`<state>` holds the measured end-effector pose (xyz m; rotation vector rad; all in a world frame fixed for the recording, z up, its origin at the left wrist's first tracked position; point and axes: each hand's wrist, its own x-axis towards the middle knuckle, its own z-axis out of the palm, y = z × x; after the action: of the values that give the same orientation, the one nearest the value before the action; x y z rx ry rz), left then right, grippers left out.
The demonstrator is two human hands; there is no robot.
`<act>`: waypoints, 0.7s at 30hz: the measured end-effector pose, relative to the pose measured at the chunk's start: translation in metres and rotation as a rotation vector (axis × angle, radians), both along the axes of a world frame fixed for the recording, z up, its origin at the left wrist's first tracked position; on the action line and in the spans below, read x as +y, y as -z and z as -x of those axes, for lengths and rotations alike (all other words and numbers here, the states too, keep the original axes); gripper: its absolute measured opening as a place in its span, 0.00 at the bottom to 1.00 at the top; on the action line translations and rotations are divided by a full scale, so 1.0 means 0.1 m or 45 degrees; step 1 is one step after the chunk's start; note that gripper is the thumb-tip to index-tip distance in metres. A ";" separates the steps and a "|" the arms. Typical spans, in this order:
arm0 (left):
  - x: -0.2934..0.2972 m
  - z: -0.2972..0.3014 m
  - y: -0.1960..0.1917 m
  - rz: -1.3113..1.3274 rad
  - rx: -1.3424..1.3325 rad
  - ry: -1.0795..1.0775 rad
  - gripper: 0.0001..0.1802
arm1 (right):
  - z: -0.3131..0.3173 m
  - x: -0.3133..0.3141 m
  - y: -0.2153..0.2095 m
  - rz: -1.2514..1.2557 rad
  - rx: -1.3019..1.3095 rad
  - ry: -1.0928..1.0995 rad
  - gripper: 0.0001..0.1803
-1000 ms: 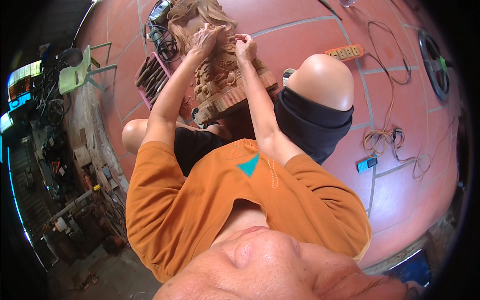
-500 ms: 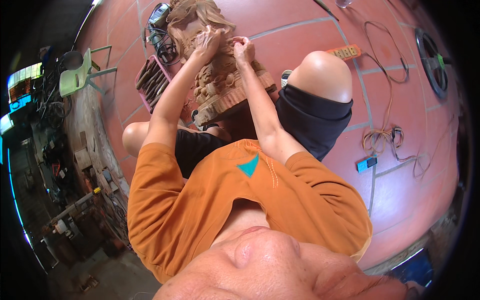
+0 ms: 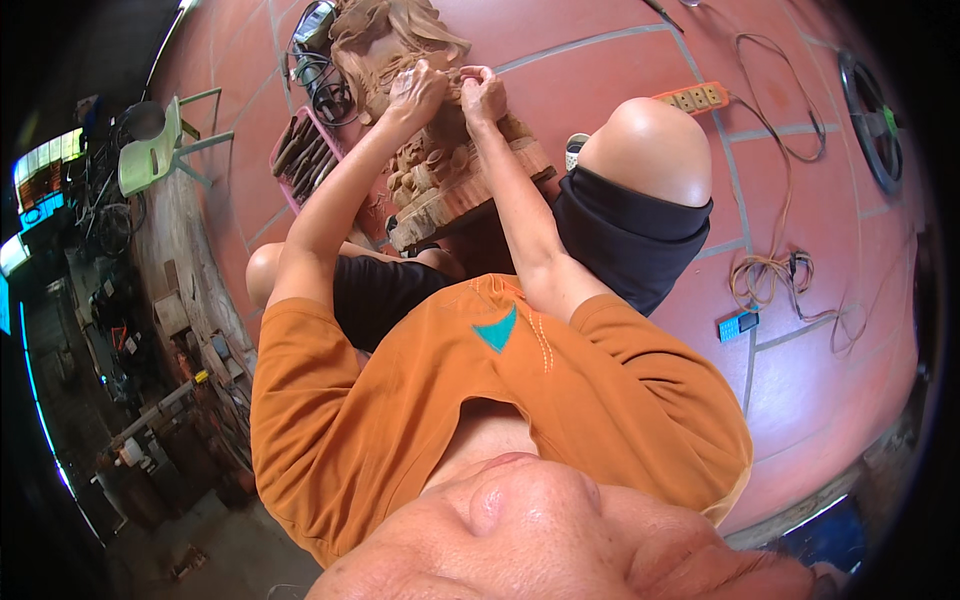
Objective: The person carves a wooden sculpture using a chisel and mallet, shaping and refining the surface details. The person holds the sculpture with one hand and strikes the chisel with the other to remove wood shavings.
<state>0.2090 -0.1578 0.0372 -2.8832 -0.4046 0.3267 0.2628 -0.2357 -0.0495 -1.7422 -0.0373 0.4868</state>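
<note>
A brown carved wooden statue (image 3: 445, 160) lies between my knees, its flat sawn base toward me and its draped, deeply cut part farther away. Against the middle of the carving rests my left hand (image 3: 418, 92), fingers curled closed; whatever they hold is hidden beneath them. Close to its right, my right hand (image 3: 482, 97) is over the statue's right side with thumb and fingers drawn together in a pinch. Anything between those fingertips is too small to make out.
Left of the statue sit a pink tray (image 3: 283, 180) of carving tools and a corded power tool (image 3: 318, 60). An orange power strip (image 3: 693, 98), a coiled cord (image 3: 765, 278), a blue-keyed phone (image 3: 738, 326) and a black wheel (image 3: 870, 122) are on the right. A green chair (image 3: 150, 155) stands far left.
My left hand has come slightly nearer to me and right along the carving, and its fingers are more curled. The right hand has shifted a little downward in the view.
</note>
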 end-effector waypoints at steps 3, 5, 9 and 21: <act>0.01 0.10 0.13 -0.042 -0.043 0.051 0.12 | -0.01 -0.01 -0.01 -0.030 0.039 0.006 0.11; -0.04 0.15 0.18 -0.036 -0.018 0.028 0.13 | 0.00 -0.01 0.02 -0.083 0.030 0.040 0.11; -0.08 0.07 0.10 0.025 0.012 -0.064 0.12 | -0.03 -0.01 0.06 -0.091 0.043 0.061 0.11; -0.13 -0.04 0.00 -0.083 0.050 -0.034 0.08 | -0.07 0.01 0.13 -0.177 0.000 0.177 0.12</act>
<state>0.2127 -0.1703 0.0370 -2.8056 -0.4392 0.3672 0.2694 -0.2346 -0.0622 -1.5963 0.0488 0.3735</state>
